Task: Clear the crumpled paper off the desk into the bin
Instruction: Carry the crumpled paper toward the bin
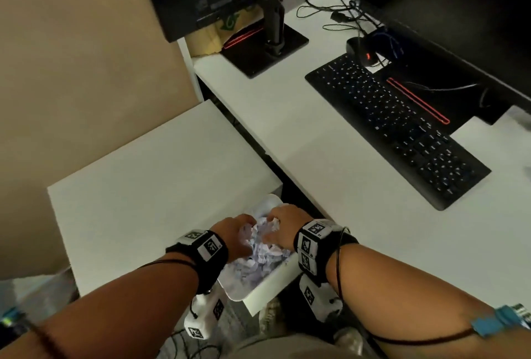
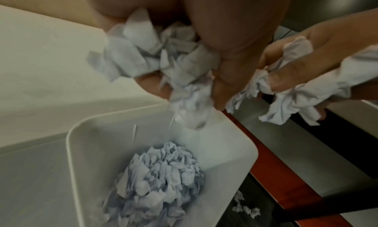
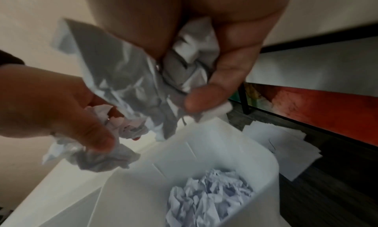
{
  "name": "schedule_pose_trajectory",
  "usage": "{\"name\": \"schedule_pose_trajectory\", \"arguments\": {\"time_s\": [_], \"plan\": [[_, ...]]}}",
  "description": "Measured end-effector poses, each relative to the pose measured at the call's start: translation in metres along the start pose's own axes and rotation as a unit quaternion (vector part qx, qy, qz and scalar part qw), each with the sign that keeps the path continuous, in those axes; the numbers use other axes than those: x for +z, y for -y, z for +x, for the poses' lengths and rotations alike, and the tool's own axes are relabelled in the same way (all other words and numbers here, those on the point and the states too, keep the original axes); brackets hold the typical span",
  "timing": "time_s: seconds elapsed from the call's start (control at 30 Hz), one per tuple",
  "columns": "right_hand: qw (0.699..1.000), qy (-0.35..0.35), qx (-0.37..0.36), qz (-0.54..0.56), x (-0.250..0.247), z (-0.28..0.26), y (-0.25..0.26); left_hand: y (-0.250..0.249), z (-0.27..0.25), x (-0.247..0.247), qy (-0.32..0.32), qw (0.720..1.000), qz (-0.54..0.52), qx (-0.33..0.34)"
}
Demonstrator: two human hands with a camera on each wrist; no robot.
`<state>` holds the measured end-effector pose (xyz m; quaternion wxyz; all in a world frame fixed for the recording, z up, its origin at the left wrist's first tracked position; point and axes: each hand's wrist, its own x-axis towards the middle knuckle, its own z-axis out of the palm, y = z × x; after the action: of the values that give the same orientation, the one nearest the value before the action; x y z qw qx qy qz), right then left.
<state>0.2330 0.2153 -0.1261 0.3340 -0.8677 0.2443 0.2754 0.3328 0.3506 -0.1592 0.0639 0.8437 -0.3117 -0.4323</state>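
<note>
Both hands hover over the white bin (image 1: 260, 299), which stands between a white cabinet and the desk. My left hand (image 1: 242, 229) grips a wad of crumpled paper (image 2: 163, 59), with its fingers curled round it. My right hand (image 1: 283, 222) grips another wad of crumpled paper (image 3: 135, 80), pinched between thumb and fingers. The two wads meet between the hands (image 1: 263, 233), just above the bin's opening. More crumpled paper (image 2: 159, 182) lies heaped inside the bin (image 2: 70, 143). That heap (image 3: 208, 196) shows in the right wrist view too.
The white cabinet (image 1: 155, 186) stands left of the bin, the desk (image 1: 330, 186) to its right. A black keyboard (image 1: 396, 128), a mouse (image 1: 362, 48) and a monitor stand (image 1: 267, 48) sit on the desk. Paper scraps (image 2: 246, 210) and flat sheets (image 3: 286, 149) lie on the floor.
</note>
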Motion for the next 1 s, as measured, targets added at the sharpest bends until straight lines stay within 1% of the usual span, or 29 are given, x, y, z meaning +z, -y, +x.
{"name": "schedule_pose_trajectory", "arguments": {"time_s": [0.07, 0.13, 0.23, 0.4, 0.6, 0.73, 0.87, 1.0], "plan": [[1.000, 0.009, 0.025, 0.005, 0.007, 0.006, 0.000, 0.005, 0.004, 0.005, 0.005, 1.000, 0.003, 0.000], [0.998, 0.000, 0.055, 0.027, 0.013, 0.011, -0.001, 0.008, 0.008, 0.009, -0.001, 1.000, 0.001, -0.001], [0.996, -0.009, 0.079, 0.040, 0.019, 0.021, -0.001, 0.011, 0.012, 0.010, -0.005, 1.000, -0.006, -0.008], [0.995, -0.016, 0.093, 0.044, 0.018, 0.029, 0.000, 0.017, 0.015, 0.010, -0.007, 1.000, -0.014, -0.022], [0.993, -0.017, 0.114, 0.035, 0.021, 0.031, -0.005, 0.021, 0.015, 0.012, 0.006, 1.000, -0.026, -0.014], [0.993, -0.020, 0.115, 0.035, 0.018, 0.024, -0.009, 0.018, 0.016, 0.014, 0.010, 1.000, -0.020, 0.000], [0.994, -0.032, 0.097, 0.037, 0.012, 0.016, -0.011, 0.012, 0.019, 0.014, 0.022, 1.000, -0.009, 0.017], [0.995, -0.052, 0.076, 0.031, 0.006, 0.006, -0.011, 0.008, 0.019, 0.013, 0.029, 0.999, 0.035, 0.024]]}}
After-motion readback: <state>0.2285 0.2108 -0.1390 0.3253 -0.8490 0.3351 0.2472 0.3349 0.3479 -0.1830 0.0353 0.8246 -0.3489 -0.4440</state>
